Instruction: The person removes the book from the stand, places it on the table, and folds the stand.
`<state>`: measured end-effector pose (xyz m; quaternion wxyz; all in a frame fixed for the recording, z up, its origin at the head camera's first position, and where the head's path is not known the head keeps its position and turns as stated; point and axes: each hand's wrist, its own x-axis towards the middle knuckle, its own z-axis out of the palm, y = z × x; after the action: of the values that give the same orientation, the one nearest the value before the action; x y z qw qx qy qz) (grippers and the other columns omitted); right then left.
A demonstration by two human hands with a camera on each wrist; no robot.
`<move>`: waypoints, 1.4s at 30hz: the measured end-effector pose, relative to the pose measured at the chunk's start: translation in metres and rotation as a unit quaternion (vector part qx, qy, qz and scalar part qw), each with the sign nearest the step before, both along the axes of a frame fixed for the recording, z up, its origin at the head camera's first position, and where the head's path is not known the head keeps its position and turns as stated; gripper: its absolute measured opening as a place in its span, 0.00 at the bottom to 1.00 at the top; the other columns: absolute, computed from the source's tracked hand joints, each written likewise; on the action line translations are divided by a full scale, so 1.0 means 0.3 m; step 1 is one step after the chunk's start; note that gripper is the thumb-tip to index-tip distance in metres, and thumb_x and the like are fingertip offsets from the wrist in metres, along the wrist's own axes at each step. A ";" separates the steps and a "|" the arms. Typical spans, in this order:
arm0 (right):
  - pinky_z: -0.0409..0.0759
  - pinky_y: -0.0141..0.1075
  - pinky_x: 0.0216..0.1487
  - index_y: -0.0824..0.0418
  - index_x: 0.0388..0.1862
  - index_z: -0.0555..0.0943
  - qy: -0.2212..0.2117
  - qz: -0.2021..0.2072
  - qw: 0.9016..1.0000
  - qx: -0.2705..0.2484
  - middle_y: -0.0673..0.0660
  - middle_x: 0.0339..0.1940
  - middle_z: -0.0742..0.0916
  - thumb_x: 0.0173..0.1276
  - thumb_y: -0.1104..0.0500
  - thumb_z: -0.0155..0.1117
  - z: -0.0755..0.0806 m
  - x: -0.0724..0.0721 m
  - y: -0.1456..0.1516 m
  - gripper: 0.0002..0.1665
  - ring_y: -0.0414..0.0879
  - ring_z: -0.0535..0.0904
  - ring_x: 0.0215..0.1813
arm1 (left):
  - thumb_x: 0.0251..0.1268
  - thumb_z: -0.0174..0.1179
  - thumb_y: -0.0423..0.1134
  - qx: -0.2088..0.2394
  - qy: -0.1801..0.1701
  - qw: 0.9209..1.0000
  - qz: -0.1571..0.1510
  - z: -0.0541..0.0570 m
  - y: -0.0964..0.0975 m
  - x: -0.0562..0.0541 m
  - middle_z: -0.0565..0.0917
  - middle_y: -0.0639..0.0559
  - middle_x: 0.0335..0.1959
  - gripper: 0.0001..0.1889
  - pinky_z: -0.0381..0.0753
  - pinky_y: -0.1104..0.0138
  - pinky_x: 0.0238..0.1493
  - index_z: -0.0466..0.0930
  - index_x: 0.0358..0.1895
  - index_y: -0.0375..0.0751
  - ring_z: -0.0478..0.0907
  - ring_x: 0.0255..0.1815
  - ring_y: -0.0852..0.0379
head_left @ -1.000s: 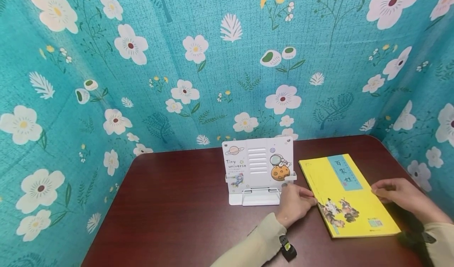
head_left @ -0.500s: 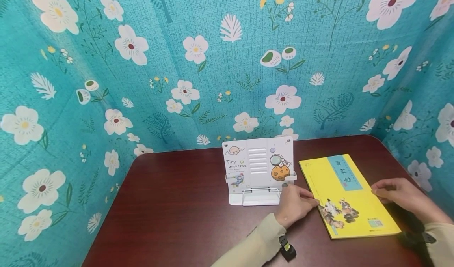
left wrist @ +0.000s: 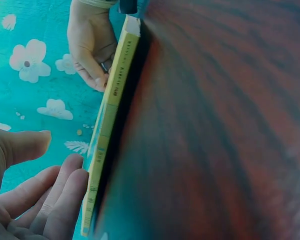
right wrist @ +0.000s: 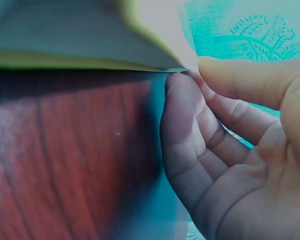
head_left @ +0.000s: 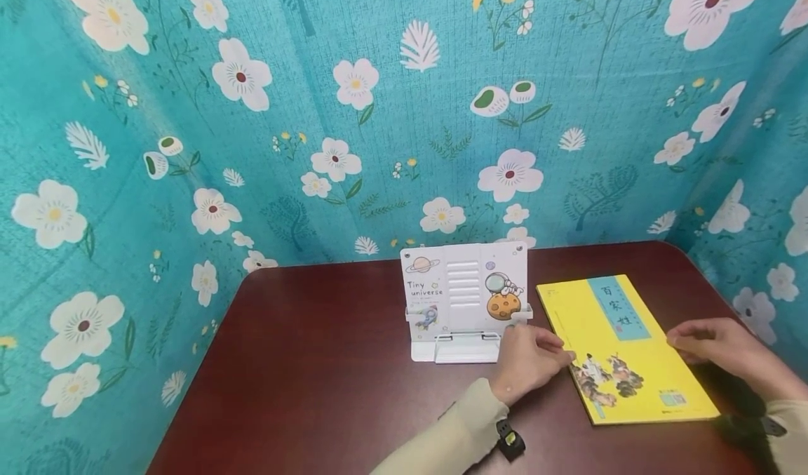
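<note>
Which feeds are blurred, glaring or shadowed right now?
Head view: mostly sharp, faint sheen on the tabletop. Left wrist: tabletop smeared, dark shadow along the book, cyan cast. Right wrist: book's near part out of focus, fingers clearer.

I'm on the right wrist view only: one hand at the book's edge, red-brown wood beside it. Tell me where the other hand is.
Observer: The left hand is at the opposite long side of the book, fingertips by the spine.

Operator: Good. Now describe the front cover; I can't make it out from here.

Observer: The front is yellow, with a blue title panel toward the far end.

Operator: Name anything else standing nearby.

Observer: A white stand marked "Tiny universe" is on the table, to the left of the book.
</note>
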<state>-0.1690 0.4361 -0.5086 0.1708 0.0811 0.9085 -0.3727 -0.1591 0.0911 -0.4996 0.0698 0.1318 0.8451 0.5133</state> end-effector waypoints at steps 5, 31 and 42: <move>0.85 0.34 0.35 0.82 0.54 0.80 0.025 -0.003 1.000 0.018 0.61 0.38 0.91 0.78 0.49 0.64 0.017 0.001 0.002 0.32 0.45 0.83 0.35 | 0.58 0.78 0.39 0.028 0.004 0.999 -0.022 0.021 -0.008 -0.004 0.92 0.58 0.29 0.10 0.80 0.81 0.26 0.93 0.41 0.41 0.79 0.22 0.81; 0.83 0.30 0.34 0.72 0.54 0.85 0.132 0.072 0.988 0.029 0.67 0.48 0.90 0.72 0.59 0.69 0.138 0.046 -0.193 0.19 0.29 0.79 0.35 | 0.62 0.75 0.41 0.056 0.033 0.998 -0.008 0.105 -0.072 -0.015 0.92 0.60 0.32 0.07 0.82 0.80 0.29 0.92 0.42 0.47 0.79 0.24 0.81; 0.85 0.33 0.35 0.70 0.56 0.84 0.173 0.097 0.980 0.007 0.61 0.43 0.92 0.74 0.60 0.68 0.196 0.061 -0.273 0.17 0.36 0.86 0.34 | 0.64 0.72 0.37 0.115 0.084 0.990 -0.008 0.134 -0.116 -0.044 0.93 0.50 0.36 0.07 0.84 0.80 0.37 0.91 0.42 0.41 0.82 0.29 0.81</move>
<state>-0.1507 0.3541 -0.4498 0.0461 -0.0715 0.9304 -0.3565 -0.1722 0.0563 -0.4595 -0.0126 0.1884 0.7821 0.5939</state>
